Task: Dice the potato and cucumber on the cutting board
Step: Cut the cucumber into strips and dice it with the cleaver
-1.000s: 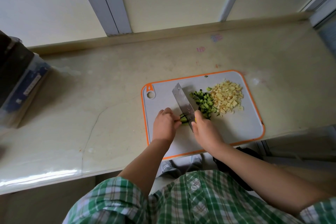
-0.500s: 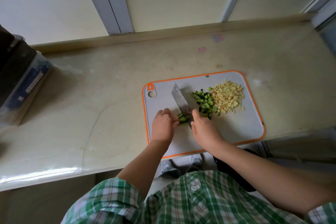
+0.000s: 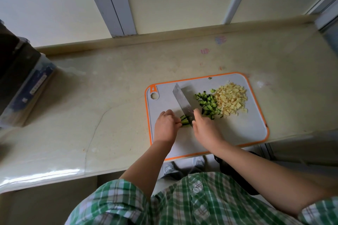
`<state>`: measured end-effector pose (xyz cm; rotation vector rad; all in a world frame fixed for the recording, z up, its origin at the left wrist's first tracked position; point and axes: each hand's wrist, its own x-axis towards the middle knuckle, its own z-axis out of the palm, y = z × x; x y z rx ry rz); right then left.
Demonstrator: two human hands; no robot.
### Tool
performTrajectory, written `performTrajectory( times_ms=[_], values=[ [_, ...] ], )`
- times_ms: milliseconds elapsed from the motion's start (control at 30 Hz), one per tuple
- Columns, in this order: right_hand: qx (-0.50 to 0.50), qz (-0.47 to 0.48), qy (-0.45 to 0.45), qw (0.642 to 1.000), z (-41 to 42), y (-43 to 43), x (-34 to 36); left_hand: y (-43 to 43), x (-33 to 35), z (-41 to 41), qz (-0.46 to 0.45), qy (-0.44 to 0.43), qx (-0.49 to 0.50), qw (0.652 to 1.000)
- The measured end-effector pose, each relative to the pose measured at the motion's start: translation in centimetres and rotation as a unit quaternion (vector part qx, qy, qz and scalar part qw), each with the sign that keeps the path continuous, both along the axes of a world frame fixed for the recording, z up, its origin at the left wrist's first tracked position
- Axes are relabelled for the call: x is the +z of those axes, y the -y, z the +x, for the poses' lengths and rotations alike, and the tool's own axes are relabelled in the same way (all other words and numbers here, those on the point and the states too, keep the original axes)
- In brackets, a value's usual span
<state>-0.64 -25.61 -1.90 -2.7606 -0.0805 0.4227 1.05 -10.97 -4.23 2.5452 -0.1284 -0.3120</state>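
A grey cutting board [image 3: 237,129] with an orange rim lies on the counter. On its far right sits a pile of diced potato [image 3: 231,98], with a smaller pile of diced cucumber [image 3: 207,103] beside it. My left hand [image 3: 165,126] pinches a short bundle of cucumber strips [image 3: 184,121] flat on the board. My right hand [image 3: 205,128] grips the handle of a cleaver [image 3: 182,102], hiding the handle. The blade rests across the strips, right next to my left fingertips.
The beige stone counter [image 3: 109,106] has a thin crack left of the board. A dark box in clear wrap [image 3: 22,82] stands at the far left. The board's near edge overhangs the counter front. A low backsplash and wall close off the rear.
The cleaver has shifted slightly left along the cucumber strips, and the bundle showing beyond my left fingers looks shorter. Both hands stay in nearly the same spot.
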Motion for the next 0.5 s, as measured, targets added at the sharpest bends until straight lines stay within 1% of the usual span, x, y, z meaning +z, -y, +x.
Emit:
performTrajectory(
  times_ms=[100, 167, 267, 367, 500],
  values=[
    [-0.01, 0.019, 0.009, 1.0, 0.6, 0.2, 0.7, 0.0, 0.0, 0.0, 0.006, -0.004, 0.003, 1.0],
    [0.001, 0.024, 0.011, 1.0, 0.5, 0.4, 1.2, 0.0, -0.2, 0.0, 0.01, 0.001, 0.003, 1.0],
    [0.022, 0.026, -0.009, 0.999, -0.1, 0.5, 1.6, 0.0, -0.3, 0.1, 0.005, 0.0, 0.015, 1.0],
    [0.023, 0.017, -0.027, 0.999, -0.5, 0.3, 1.3, 0.0, -0.5, 0.1, 0.009, -0.003, 0.019, 1.0],
    [0.022, -0.008, -0.019, 1.0, -0.8, 0.0, 0.5, 0.0, -0.7, 0.1, 0.0, -0.007, 0.025, 1.0]
  ],
)
